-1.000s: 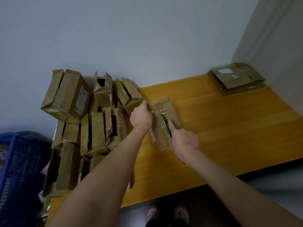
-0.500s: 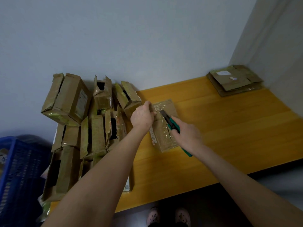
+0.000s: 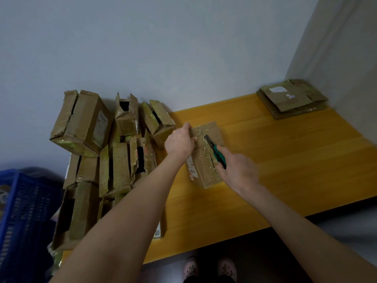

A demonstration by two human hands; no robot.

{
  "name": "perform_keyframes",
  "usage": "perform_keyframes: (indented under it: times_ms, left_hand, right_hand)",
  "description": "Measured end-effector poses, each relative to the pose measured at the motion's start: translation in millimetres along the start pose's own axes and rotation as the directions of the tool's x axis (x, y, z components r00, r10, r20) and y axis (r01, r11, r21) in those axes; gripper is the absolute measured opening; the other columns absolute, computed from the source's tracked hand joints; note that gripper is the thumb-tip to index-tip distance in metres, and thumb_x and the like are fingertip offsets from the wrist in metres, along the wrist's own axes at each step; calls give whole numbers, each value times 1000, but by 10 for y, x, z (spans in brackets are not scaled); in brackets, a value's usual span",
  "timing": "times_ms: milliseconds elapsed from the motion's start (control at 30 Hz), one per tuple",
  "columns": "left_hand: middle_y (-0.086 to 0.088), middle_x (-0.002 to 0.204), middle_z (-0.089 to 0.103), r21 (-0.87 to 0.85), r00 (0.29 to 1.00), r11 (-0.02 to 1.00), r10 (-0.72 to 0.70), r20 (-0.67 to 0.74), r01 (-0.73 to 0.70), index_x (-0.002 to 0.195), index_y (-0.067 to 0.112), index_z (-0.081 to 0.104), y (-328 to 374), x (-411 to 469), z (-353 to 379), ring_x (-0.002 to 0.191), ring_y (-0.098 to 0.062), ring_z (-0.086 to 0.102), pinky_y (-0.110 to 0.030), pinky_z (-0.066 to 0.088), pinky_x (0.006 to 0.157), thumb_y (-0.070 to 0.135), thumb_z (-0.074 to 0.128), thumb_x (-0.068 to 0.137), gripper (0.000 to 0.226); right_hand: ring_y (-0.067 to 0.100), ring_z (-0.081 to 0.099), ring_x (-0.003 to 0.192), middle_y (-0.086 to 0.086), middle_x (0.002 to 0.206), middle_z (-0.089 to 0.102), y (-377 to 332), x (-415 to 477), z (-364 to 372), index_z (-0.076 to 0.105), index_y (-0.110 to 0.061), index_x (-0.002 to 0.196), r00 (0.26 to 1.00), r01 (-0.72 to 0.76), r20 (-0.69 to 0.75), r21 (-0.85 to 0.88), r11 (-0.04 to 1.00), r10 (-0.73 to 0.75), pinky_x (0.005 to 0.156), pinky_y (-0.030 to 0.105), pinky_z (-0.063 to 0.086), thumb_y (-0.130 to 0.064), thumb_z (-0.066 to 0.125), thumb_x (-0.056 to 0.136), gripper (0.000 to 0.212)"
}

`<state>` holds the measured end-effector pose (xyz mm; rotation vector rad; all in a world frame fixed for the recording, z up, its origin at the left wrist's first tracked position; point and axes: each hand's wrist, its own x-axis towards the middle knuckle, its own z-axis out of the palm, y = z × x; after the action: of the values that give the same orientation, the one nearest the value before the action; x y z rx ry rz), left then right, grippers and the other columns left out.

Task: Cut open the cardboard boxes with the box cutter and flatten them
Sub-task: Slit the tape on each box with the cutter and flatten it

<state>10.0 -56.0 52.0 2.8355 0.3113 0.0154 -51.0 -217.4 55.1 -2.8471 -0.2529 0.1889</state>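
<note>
Cardboard box (image 3: pixel 206 162): one in work, lying on the yellow worktop (image 3: pixel 295 160) toward its back left. It is wrapped in clear tape and has a white label on its left side.
Left hand (image 3: pixel 179 142): fingers curled over the far left edge of the box, gripping it.
Right hand (image 3: pixel 238 170): wrapped round the box cutter (image 3: pixel 217 153), just right of the box's middle.
Cutter detail: one tool with a green body. Its dark tip lies on the taped seam that runs along the top of the box.
Uncut boxes (image 3: pixel 81 123): one pile just left of the box in work, on the worktop's left end against the wall (image 3: pixel 183 48). Several have open flaps. At least eight show, but the left forearm hides part of the pile, so the full count cannot be told.
Flattened cardboard (image 3: pixel 291 99): one stack in the far right corner of the worktop, well apart from both hands. Its sheets overlap too much to count.
Blue crate (image 3: pixel 24 211): one, beside the pile, off the worktop's left end.
Shoes (image 3: pixel 190 268): two, pale with dark dots, below the worktop's near edge.
</note>
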Motion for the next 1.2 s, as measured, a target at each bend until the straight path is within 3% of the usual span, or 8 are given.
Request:
perform_keyframes:
  times_ms: [233,400,567,700,867,1067,1200]
  left_hand:
    - [-2,96,63,0,1000,1000,16,-17,-16,115,18,49,1,20,48,76,-17,50,-31,38,55,33,58,95,27]
    - [-3,95,63,-20,999,1000,20,-24,-21,112,16,50,22,32,81,79,-20,54,-32,39,56,31,58,95,24]
    - [-4,99,64,-44,1000,999,3,-31,-4,115,16,52,37,20,81,85,-22,59,-32,39,58,30,58,96,25]
    - [-4,103,65,-53,999,998,15,-32,-17,116,17,52,26,56,94,94,-27,63,-33,41,60,30,58,95,25]
    - [-3,103,65,-41,999,999,12,-49,-14,117,16,51,3,24,136,92,-25,63,-31,39,58,31,57,96,26]
    - [-4,112,65,-184,978,962,-208,-8,203,123,17,54,-189,35,193,103,-26,63,-31,41,67,31,60,95,32]
    - [-5,118,64,-274,947,907,-315,64,320,127,18,53,-347,54,244,107,-27,62,-33,50,78,33,61,94,37]
  right_hand:
    - [21,62,74,2,97,65,5,20,27,28,-34,146,1000,-13,17,-69,998,15,60,33,54,-35,41,100,48]
    - [20,53,67,2,96,61,-10,19,39,31,-33,142,999,-14,32,-149,989,19,50,28,38,-32,42,100,43]
    - [24,62,75,4,96,66,3,11,94,43,-29,133,993,-20,110,-150,988,37,55,30,45,-28,46,99,35]
    - [21,65,79,1,101,68,115,-72,105,43,-35,139,990,-55,130,-28,998,58,60,31,53,-33,49,98,41]
    - [20,65,79,0,102,68,132,-94,91,41,-37,139,989,-18,147,-101,995,33,58,28,52,-35,50,98,42]
    - [24,66,89,1,105,68,291,-220,118,47,-42,132,966,-38,251,-71,997,55,57,27,47,-37,53,92,41]
    - [16,55,67,-6,84,59,458,-234,117,41,-44,136,979,-41,199,-33,999,47,43,23,32,-43,52,91,46]
